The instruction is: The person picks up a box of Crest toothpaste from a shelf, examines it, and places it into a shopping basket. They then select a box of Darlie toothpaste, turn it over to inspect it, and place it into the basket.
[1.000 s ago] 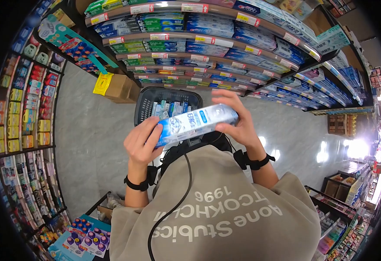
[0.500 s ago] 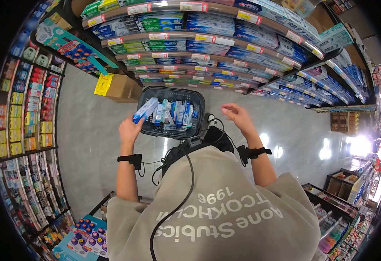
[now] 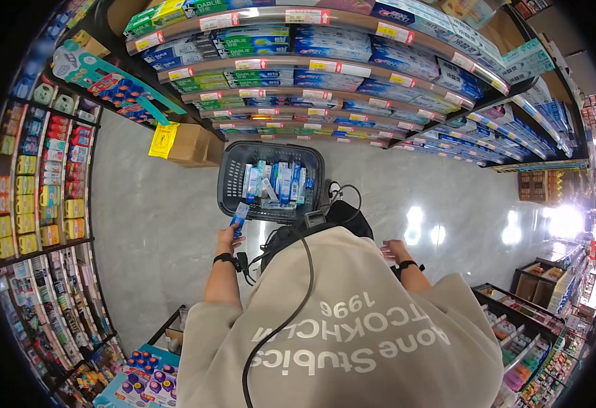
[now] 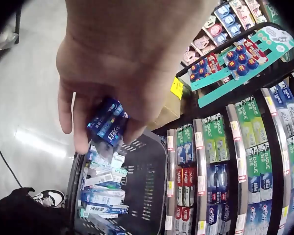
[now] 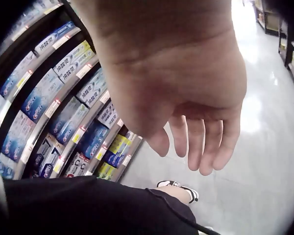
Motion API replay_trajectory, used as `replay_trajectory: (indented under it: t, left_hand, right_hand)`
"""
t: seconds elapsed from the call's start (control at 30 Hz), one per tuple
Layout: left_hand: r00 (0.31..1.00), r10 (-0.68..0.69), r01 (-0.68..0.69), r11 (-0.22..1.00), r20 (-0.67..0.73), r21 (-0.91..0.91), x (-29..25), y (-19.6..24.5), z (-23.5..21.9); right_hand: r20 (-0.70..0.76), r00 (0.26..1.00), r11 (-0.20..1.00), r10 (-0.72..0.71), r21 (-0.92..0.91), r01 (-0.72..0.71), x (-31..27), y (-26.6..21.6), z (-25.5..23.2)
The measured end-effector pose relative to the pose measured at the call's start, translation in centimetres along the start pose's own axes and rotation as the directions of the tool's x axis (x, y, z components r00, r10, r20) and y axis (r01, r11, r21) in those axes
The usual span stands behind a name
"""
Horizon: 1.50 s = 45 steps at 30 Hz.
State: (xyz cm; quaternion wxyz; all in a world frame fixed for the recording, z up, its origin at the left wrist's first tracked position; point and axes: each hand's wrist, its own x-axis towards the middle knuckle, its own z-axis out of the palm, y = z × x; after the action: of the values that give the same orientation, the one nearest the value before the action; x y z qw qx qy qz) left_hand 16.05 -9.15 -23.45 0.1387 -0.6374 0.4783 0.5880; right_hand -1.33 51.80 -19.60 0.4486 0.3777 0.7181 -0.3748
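My left hand [image 3: 228, 239] grips a blue-and-white toothpaste box [image 3: 240, 215] by its near end. In the head view the box overlaps the near left corner of a dark grey shopping basket [image 3: 232, 178]. Seen from the left wrist, the thumb and fingers wrap the shiny blue box [image 4: 109, 122] above the basket's edge, and the palm side is hidden. Several toothpaste boxes [image 3: 285, 185] lie side by side in the basket. My right hand [image 3: 396, 250] hangs low beside the body, its fingers [image 5: 211, 142] loosely extended with nothing in them.
Curved shelves of toothpaste boxes [image 3: 332, 44] rise beyond the basket. A cardboard box [image 3: 196, 143] with a yellow bag [image 3: 164, 139] stands on the floor to the basket's left. Shelves of bottles and packs [image 3: 46, 177] line the far left. A black cable [image 3: 267, 319] runs over the shirt.
Both hands held the toothpaste box; then the right hand let go and dropped to the side. The left hand lowered the box leftward, then drew it nearer the body by the basket's corner.
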Motion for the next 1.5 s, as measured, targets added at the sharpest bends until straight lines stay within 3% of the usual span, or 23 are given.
replay_trajectory:
  t: [0.17,0.27,0.3,0.4,0.57,0.63,0.77,0.93,1.03,1.17,1.27,1.33,1.4,1.5]
  left_hand:
    - [0.996,0.011,-0.015,0.999,0.089,0.052,3.0,1.8,-0.4]
    - [0.984,0.104,-0.105,0.995,0.145,-0.005,1.6,4.5,0.3]
    - [0.976,0.041,-0.045,0.999,0.214,0.012,1.7,5.2,0.1]
    - [0.999,-0.020,0.008,0.930,0.028,0.367,2.3,5.6,0.9]
    - [0.968,-0.093,-0.029,0.882,0.234,0.471,4.3,4.1,-0.1]
    - [0.951,-0.095,-0.054,0.886,0.295,0.461,3.7,3.0,-0.1]
    - [0.958,-0.041,-0.102,0.877,0.284,0.470,2.0,0.9,0.5]
    - [0.943,-0.003,-0.144,0.898,0.333,0.415,1.1,-0.3,0.6]
    - [0.939,0.036,-0.178,0.902,0.343,0.393,0.2,1.4,1.0]
    - [0.931,0.216,-0.291,0.926,0.296,0.239,1.1,6.6,1.3]
    - [0.784,0.548,-0.593,0.800,0.292,0.089,4.2,11.2,2.5]
    - [0.644,0.727,-0.764,0.628,0.240,0.147,2.4,16.1,4.5]
    - [0.419,0.877,-0.896,0.357,0.236,0.265,-1.2,21.9,6.1]
    - [0.126,0.960,-0.906,0.009,0.251,0.424,-7.8,32.0,7.8]
  right_hand:
    - [-0.008,0.996,0.995,-0.090,0.042,0.091,-0.4,-1.7,1.6]
    - [0.029,0.982,0.982,-0.186,0.030,0.185,-0.3,-4.8,3.2]
    - [0.036,0.973,0.974,-0.228,0.018,0.228,0.0,-6.0,3.8]
    - [0.060,0.934,0.931,-0.352,-0.076,0.356,0.7,-8.7,5.1]
    - [0.107,0.877,0.841,-0.468,-0.250,0.479,1.1,-10.5,5.6]
    - [0.101,0.912,0.898,-0.396,-0.165,0.408,0.7,-10.1,5.3]
    - [0.102,0.958,0.955,-0.268,-0.102,0.278,0.5,-8.8,4.4]
    - [0.094,0.961,0.955,-0.258,-0.125,0.269,1.8,-6.9,4.0]
    - [0.109,0.954,0.945,-0.281,-0.145,0.295,1.8,-6.9,4.1]
    - [0.116,0.943,0.934,-0.311,-0.144,0.326,2.0,-7.9,4.1]
    - [0.123,0.937,0.933,-0.327,-0.117,0.341,1.7,-8.9,3.8]
    - [0.127,0.936,0.935,-0.328,-0.096,0.341,3.1,-8.7,3.4]
    - [0.133,0.939,0.941,-0.319,-0.078,0.330,3.2,-8.7,2.7]
    - [0.117,0.951,0.955,-0.287,-0.039,0.293,3.2,-8.6,1.3]
